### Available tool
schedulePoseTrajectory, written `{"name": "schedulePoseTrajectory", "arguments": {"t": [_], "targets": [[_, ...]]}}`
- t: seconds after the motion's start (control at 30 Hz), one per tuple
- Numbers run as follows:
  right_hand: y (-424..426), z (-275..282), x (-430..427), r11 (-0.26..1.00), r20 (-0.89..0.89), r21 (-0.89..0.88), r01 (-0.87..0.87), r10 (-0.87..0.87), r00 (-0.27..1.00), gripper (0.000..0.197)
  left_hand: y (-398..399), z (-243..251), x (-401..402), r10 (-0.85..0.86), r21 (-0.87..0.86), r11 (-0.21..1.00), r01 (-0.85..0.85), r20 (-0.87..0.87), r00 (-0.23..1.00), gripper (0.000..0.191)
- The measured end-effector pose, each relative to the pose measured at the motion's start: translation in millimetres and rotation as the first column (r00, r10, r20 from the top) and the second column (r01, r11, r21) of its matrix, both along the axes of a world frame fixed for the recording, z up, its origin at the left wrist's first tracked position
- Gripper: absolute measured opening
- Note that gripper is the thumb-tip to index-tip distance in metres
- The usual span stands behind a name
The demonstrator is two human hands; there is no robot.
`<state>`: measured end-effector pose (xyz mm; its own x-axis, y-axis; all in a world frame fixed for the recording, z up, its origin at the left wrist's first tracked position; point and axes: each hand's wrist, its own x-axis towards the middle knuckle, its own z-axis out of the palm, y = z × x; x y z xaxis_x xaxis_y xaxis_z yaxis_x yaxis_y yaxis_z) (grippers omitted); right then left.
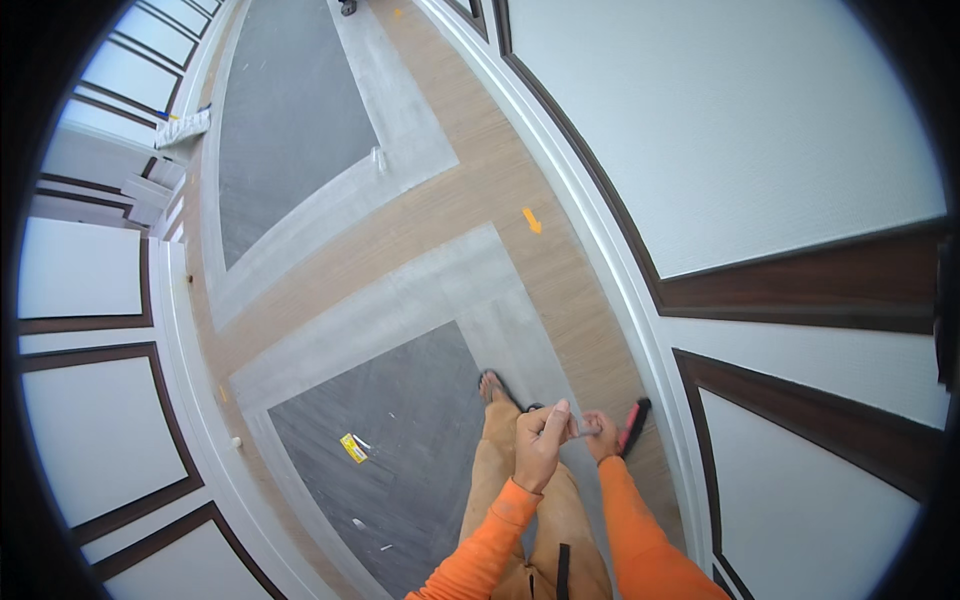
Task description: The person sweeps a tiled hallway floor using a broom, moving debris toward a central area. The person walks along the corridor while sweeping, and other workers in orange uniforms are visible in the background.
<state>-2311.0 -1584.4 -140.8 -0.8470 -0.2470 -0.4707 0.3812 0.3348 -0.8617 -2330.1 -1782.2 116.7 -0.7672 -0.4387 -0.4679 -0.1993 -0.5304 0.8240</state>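
Both my hands meet in front of my thighs, in orange sleeves. My left hand (541, 448) is curled with the thumb up, pinching the near end of a small greyish piece (586, 430) that I cannot identify. The fingers of my right hand (602, 438) close round the other side of that piece. Just right of my right hand a brush (636, 426) with a pink-red body and dark edge shows; whether the hand holds it or it lies beyond is unclear. Below are tan trousers and a foot in a dark flip-flop (491, 386).
A panelled wall with a white baseboard (649, 330) curves close along my right. On the patterned floor lie a yellow packet (353, 448), white scraps (358, 524) and an orange arrow marker (532, 221). A white bag-like item (182, 130) rests by the left wall.
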Motion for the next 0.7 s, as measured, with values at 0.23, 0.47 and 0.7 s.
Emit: {"name": "schedulePoseTrajectory", "arguments": {"t": [0.23, 0.47, 0.7], "targets": [[-170.6, 17.8, -96.0, 0.975, -0.130, -0.005, -0.223, 0.220, 0.967, 0.011, -113.8, 52.2, -31.3, 0.082, -0.426, 0.901, -0.088, -0.031, 0.996, 0.040], [-380.2, 58.8, -133.5, 0.825, -0.393, -0.166, -0.541, 0.447, 0.803, 0.005, -219.8, 98.9, -28.9, 0.243, -0.663, 0.721, -0.202, -0.032, 0.970, 0.036], [-516.4, 89.3, -112.8, 0.581, -0.308, -0.249, -0.775, 0.711, 0.632, 0.002, -291.4, 116.1, -33.8, 0.316, -0.850, 0.430, -0.304, -0.173, 0.933, 0.019]]}}
